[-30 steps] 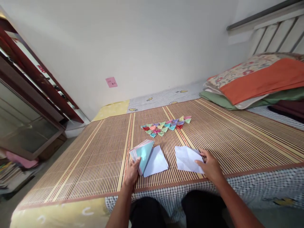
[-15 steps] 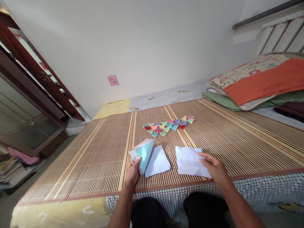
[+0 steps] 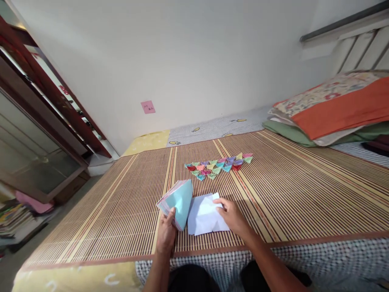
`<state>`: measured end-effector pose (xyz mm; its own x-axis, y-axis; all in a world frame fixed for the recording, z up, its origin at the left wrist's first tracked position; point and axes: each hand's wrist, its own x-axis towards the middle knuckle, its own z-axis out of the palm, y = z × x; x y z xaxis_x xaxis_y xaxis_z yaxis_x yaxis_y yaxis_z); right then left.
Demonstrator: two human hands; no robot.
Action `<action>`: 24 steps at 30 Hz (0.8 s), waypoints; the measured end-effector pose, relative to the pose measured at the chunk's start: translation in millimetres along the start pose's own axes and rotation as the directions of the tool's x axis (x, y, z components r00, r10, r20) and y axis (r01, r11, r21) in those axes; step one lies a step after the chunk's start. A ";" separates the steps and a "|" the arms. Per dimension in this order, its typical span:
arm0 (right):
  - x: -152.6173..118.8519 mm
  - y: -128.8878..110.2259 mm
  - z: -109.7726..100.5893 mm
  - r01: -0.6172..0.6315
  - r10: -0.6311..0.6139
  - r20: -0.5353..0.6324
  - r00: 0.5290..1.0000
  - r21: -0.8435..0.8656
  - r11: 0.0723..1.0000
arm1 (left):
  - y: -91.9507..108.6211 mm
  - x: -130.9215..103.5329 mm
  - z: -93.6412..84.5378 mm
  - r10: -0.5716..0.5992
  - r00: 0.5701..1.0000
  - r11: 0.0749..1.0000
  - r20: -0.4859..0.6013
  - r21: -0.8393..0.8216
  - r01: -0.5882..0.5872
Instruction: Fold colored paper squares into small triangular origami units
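My left hand (image 3: 166, 233) grips a stack of coloured paper (image 3: 179, 202), thumb on the light blue top sheet; the stack is tilted up from the mat. Between thumb and fingers, my right hand (image 3: 232, 215) pinches a white sheet (image 3: 209, 215) by its right side. That sheet overlaps another white sheet (image 3: 192, 202), which lies just right of the stack and is mostly covered. Beyond both hands, several small folded paper pieces (image 3: 217, 164) in many colours sit in rows on the mat.
A striped bamboo mat (image 3: 121, 211) covers the bed. Pillows (image 3: 343, 109) are piled at the back right, near a radiator (image 3: 361, 52). A pink note (image 3: 148, 107) sticks to the white wall. On the left stand a glass-panelled door (image 3: 36, 150) and stacked books (image 3: 15, 217).
My right hand has carried its white sheet leftward, over the other white sheet. My left hand has shifted the coloured stack slightly left.
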<state>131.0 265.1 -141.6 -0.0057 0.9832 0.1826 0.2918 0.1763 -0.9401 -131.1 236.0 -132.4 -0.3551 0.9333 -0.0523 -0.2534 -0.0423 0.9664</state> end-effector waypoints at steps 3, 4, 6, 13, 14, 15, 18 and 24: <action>4.3 -1.8 8.5 0.032 -0.030 0.032 0.999 -0.085 0.996 | 9.6 3.3 -7.8 0.021 0.998 0.999 -0.055 -0.032 -0.023; 5.7 -2.3 10.6 0.041 -0.037 0.041 0.998 -0.112 0.993 | 13.4 4.6 -9.3 0.030 0.997 0.999 -0.067 -0.035 -0.032; 7.9 -3.0 14.7 0.057 -0.048 0.058 0.997 -0.164 0.985 | 21.1 6.6 -9.2 0.056 0.995 0.997 -0.086 -0.042 -0.060; 0.0 -4.1 16.5 0.065 -0.037 0.094 0.995 -0.316 0.946 | 37.0 6.8 5.6 0.100 0.982 0.993 -0.162 -0.041 -0.108; -2.5 -4.3 14.5 0.062 -0.031 0.097 0.995 -0.336 0.940 | 38.0 6.8 6.5 0.100 0.978 0.993 -0.183 -0.041 -0.109; -4.9 -4.5 12.3 0.061 -0.027 0.100 0.995 -0.355 0.933 | 38.9 6.8 7.0 0.099 0.974 0.993 -0.205 -0.043 -0.110; -10.0 -4.9 7.2 0.060 -0.013 0.120 0.993 -0.399 0.915 | 42.6 7.3 7.6 0.097 0.957 0.992 -0.273 -0.055 -0.116; -16.3 -11.2 4.8 0.053 -0.010 0.092 0.996 -0.476 0.878 | 53.2 4.9 13.6 0.087 0.931 0.991 -0.355 -0.062 -0.116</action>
<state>123.2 247.3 -135.4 -0.0962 0.9816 0.1646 0.7111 0.1836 -0.6787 -134.1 243.2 -77.8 -0.6718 0.7388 -0.0543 -0.2659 -0.1720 0.9485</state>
